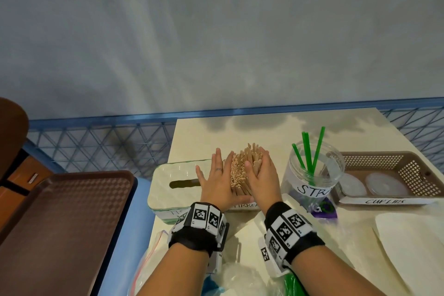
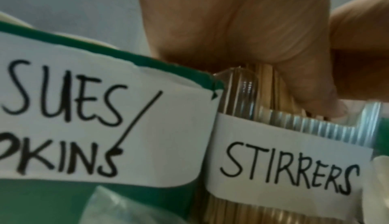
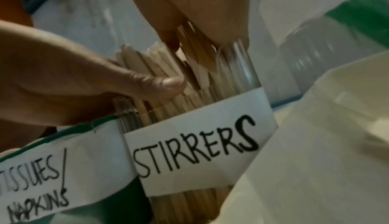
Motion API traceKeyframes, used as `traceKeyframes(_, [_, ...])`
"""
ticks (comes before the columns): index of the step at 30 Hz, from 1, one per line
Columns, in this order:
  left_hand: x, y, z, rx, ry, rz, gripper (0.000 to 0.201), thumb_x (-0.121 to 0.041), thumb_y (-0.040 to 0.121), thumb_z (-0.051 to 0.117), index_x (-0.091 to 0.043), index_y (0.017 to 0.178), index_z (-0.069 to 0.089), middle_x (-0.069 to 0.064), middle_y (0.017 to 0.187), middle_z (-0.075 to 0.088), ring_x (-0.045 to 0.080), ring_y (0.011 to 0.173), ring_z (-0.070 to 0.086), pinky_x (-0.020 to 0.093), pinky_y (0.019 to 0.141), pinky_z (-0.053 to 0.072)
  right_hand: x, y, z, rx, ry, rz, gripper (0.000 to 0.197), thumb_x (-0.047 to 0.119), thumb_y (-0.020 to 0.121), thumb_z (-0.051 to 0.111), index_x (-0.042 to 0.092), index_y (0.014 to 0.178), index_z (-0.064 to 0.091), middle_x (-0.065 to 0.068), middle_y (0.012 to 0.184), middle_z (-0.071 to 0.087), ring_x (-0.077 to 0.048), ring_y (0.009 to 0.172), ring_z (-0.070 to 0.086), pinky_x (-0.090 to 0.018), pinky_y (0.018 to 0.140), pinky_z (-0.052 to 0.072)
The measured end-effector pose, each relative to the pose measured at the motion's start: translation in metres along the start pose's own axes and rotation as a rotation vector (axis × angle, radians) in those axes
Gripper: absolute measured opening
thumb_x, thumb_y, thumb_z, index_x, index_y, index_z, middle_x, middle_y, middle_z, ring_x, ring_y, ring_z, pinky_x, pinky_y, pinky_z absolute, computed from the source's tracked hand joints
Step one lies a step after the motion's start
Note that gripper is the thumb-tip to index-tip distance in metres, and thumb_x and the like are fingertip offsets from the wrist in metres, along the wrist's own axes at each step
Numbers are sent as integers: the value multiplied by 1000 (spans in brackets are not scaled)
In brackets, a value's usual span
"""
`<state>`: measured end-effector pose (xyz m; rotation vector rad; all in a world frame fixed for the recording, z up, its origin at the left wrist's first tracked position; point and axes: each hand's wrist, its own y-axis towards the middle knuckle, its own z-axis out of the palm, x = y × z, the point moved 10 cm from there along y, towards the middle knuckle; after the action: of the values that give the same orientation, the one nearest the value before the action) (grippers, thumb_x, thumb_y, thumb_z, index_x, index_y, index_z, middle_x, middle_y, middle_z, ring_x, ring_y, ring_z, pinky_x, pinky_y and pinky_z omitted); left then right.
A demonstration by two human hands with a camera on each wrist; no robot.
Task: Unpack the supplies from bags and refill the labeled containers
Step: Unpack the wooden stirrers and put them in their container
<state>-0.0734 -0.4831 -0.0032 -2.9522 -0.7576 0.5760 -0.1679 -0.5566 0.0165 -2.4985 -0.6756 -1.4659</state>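
Observation:
A thick bundle of wooden stirrers (image 1: 240, 170) stands upright in a clear container labelled STIRRERS (image 1: 245, 205) near the middle of the cream table (image 1: 197, 137). My left hand (image 1: 216, 180) lies flat against the bundle's left side. Its thumb (image 3: 164, 84) presses the near sticks. My right hand (image 1: 263, 175) presses flat on the right side, fingers stretched over the stick tops. In the left wrist view my left hand's palm (image 2: 242, 28) sits above the STIRRERS container (image 2: 290, 166). The stirrers (image 3: 147, 61) fan out above its rim.
A green tissue box (image 1: 173, 185) labelled TISSUES/NAPKINS touches the container's left side. On the right are a clear straw jar (image 1: 312, 175) with green straws and a brown cup-lids basket (image 1: 389, 175). Plastic bags (image 1: 240, 276) lie near me. A brown tray (image 1: 60, 223) lies to the left.

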Motion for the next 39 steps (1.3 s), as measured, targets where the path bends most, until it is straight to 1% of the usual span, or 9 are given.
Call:
traceKeyframes(6, [-20,-2,-4,-107,-42,82,101,-50,70,72,-20,147,13,-1,153,-29,14,138,-31,55,110,-15,1,-9,-1,-77,234,-16,37,16,95,48,11,130,38,-9,128,49,-21,119,49,-17,89,38])
traceKeyframes(9, [-26,-4,-2,-117,-44,105,101,-46,74,69,-17,148,8,-2,155,-23,13,135,-35,55,110,-17,4,-11,-4,-114,327,-77,31,14,96,45,25,124,36,-8,120,51,-20,108,53,-7,81,41])
traceKeyframes(15, [-36,-5,-7,-97,-78,155,100,-43,77,67,-15,149,4,-5,159,-3,8,133,-35,50,107,-23,6,-10,-10,-159,400,-92,22,21,97,41,37,113,39,-10,117,53,-27,106,56,-48,91,49])
traceKeyframes(17, [-41,-4,-17,-104,-97,185,96,-41,79,65,-14,149,6,-6,159,-1,7,136,-32,48,107,-24,12,-7,-16,-167,442,-112,21,21,98,40,35,113,40,-7,115,54,-25,105,57,-42,89,52])
traceKeyframes(20, [-42,0,-31,-113,-180,202,89,-39,83,63,-16,148,8,-6,159,2,8,142,-21,44,108,-24,26,-2,-24,-148,491,-144,20,18,98,40,29,114,40,6,107,52,-16,101,58,-16,77,52])
traceKeyframes(24, [-36,-4,-33,-74,-412,169,89,-32,84,65,-16,148,6,-5,155,20,11,143,19,40,116,-12,29,1,-19,-105,484,-105,23,18,96,45,29,116,42,-1,114,54,-16,104,58,-28,87,52])
traceKeyframes(27, [-24,-5,-29,-103,-525,115,83,-26,80,70,-16,144,18,-6,150,30,15,134,38,42,120,5,21,-1,-10,-86,437,-87,30,16,92,53,27,119,44,-2,116,54,-5,105,53,-7,89,42])
traceKeyframes(31, [-16,-6,-26,-119,-597,95,88,-22,76,75,-21,145,21,-2,147,37,16,130,42,32,110,35,14,-5,-7,-91,404,-71,32,16,91,55,28,120,48,1,122,53,-5,113,49,1,83,37])
traceKeyframes(39, [-20,-4,-25,-137,-471,134,85,-26,79,72,-17,146,22,-1,157,14,13,143,20,29,117,22,10,-5,-2,-43,371,-43,30,21,98,41,23,127,50,0,131,46,-7,117,45,-6,89,40])
